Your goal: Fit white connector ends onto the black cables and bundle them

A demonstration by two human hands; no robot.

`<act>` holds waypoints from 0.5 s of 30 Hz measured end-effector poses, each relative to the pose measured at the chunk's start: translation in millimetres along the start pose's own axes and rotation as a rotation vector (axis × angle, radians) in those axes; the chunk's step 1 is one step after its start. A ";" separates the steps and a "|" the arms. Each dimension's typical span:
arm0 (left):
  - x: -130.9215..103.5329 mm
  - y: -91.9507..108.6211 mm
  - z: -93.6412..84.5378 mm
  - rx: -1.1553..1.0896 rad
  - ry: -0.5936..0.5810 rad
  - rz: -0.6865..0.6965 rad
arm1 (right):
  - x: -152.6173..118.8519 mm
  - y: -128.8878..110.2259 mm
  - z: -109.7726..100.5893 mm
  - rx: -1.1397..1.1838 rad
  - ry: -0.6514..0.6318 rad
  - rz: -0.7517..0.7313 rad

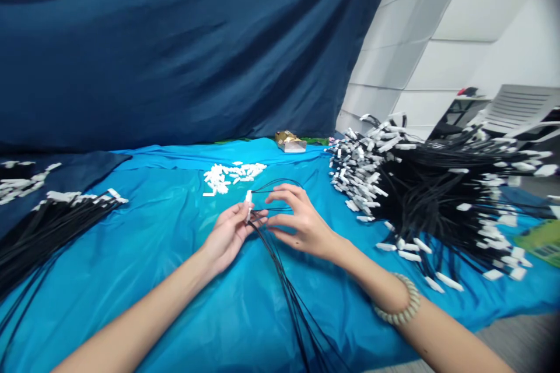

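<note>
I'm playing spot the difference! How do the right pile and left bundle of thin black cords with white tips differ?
The right pile heaps higher; the left bundle lies flatter. The pile's white tips poke many ways; the bundle's cords mostly line up. Both are black and white.

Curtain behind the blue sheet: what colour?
Dark navy curtain, plain, with soft folds; shows best in the head view.

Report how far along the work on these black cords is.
Probably partway. Looks done: the neat bundle on the left, white tips roughly lined up. In hand: the left hand pinches a white piece among several cords; the right hand is beside it, fingers apart. Seemingly left: the tangled heap on the right. I cannot tell whether the loose white pieces are spares.
</note>
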State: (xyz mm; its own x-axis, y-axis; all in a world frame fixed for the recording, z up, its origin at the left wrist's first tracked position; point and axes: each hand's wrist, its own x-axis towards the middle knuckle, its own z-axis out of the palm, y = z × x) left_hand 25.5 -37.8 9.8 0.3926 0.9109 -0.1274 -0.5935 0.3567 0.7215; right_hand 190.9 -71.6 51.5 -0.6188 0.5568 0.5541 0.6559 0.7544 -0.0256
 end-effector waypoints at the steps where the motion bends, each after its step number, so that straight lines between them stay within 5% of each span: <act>1: 0.3 -0.2 0.3 -0.007 0.002 0.009 | -0.2 -0.9 1.6 0.007 0.018 -0.019; 9: -0.4 1.0 4.7 -0.043 0.001 0.019 | -1.9 0.9 7.9 0.064 0.164 -0.115; 15: -1.3 1.4 3.7 -0.030 0.012 0.022 | 6.5 -5.8 -1.2 0.617 0.302 0.255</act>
State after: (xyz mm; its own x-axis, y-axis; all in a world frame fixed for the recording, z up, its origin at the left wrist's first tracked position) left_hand 26.8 -39.3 13.5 0.3708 0.9208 -0.1206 -0.6227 0.3429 0.7034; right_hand 183.6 -72.8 56.3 -0.2748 0.6885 0.6712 0.3453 0.7221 -0.5994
